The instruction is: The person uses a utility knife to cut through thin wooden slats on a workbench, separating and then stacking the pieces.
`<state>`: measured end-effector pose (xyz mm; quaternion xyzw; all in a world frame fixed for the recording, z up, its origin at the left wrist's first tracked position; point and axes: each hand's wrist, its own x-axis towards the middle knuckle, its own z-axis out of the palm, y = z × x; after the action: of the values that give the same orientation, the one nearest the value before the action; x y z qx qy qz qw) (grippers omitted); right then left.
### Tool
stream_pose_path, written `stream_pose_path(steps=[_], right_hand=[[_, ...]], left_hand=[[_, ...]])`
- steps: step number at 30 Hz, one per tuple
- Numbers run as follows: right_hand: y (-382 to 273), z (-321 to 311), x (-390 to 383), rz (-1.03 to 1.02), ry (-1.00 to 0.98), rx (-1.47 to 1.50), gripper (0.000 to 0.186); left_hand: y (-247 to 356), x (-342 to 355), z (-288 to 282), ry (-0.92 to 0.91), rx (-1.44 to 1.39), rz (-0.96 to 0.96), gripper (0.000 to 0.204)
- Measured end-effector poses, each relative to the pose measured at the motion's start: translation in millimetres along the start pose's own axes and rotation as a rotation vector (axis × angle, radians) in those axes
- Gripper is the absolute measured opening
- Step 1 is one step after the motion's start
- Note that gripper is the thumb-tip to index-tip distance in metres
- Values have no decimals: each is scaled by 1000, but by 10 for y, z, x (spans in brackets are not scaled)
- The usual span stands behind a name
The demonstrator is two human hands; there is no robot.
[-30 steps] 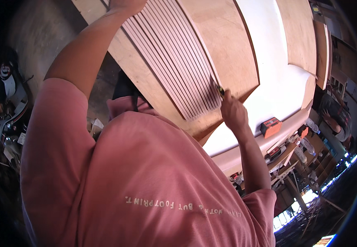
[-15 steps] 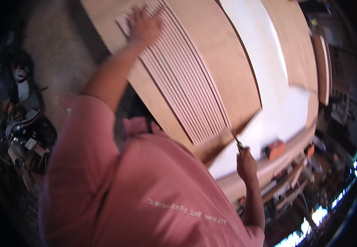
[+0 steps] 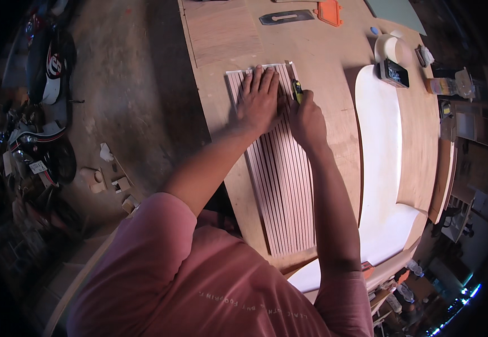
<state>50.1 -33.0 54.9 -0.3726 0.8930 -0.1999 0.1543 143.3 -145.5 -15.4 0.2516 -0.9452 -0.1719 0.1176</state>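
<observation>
A slatted wooden panel [image 3: 286,216], its narrow strips running lengthwise with dark grooves between, lies on the plywood work surface [image 3: 334,95]. My left hand [image 3: 258,106] presses flat on the panel's far end, fingers stretched out and a little apart. At that end's right edge, my right hand [image 3: 309,121] is closed around a yellow and black utility knife [image 3: 297,91]. The knife points away from me, beside a thin strip at the panel's far right corner. I cannot make out whether its blade touches the wood.
Right of the panel lies a long white sheet [image 3: 379,146]. Beyond are a black box [image 3: 394,73], a pale roll [image 3: 386,49], an orange plastic piece [image 3: 329,12] and a flat grey tool [image 3: 286,17]. A motorcycle [image 3: 44,146] stands on the floor at left.
My right hand has moved with the knife from the panel's near end to its far right corner. My left hand remains on the far end; the view has shifted and turned.
</observation>
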Motion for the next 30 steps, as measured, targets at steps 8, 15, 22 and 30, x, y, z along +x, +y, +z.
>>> stream_pose_path(steps=[8, 15, 22, 30], right_hand=[[-210, 31, 240, 73, -121, -182, 30], [-224, 22, 303, 104, -164, -242, 32], [-258, 16, 391, 142, -206, -275, 29], [271, 355, 511, -69, -200, -413, 27]], left_hand=[[-24, 4, -43, 22, -61, -31, 78], [-31, 20, -61, 27, -80, -28, 79], [-19, 21, -20, -18, -46, -30, 82], [-17, 8, 81, -8, 67, 9, 78]])
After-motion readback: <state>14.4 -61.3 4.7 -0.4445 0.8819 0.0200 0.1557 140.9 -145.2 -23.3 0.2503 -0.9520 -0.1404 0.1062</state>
